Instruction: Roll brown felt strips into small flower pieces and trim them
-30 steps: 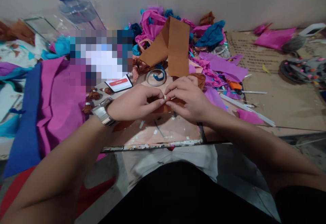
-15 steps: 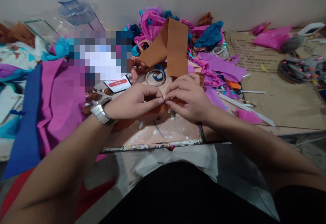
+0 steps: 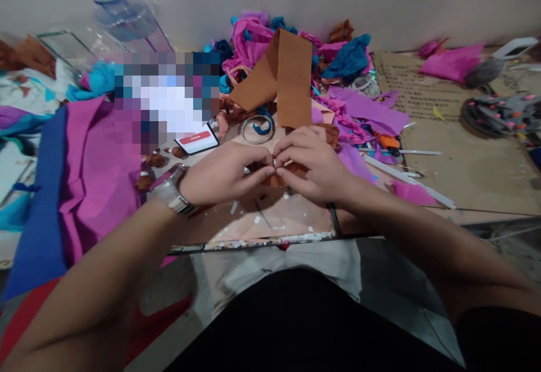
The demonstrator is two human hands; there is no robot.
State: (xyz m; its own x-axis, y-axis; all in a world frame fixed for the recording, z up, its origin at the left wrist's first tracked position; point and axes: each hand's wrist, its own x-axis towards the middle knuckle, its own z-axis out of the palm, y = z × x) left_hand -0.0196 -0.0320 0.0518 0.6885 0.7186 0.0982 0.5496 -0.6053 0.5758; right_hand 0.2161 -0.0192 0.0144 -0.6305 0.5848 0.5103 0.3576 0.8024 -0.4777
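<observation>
My left hand, with a metal watch on its wrist, and my right hand meet fingertip to fingertip over a pale work board. Both pinch a folded brown paper strip whose long end stands up behind the hands and bends back. A tiny white piece shows between the thumbs. The part of the strip under the fingers is mostly hidden.
Pink, purple and blue paper sheets lie at the left, crumpled paper scraps pile at the back. A tape ring, a red-and-white card, a plastic bottle, white sticks and cardboard lie around.
The hands have stayed together on the strip; the fingers have shifted slightly and the left wrist has turned a little.
</observation>
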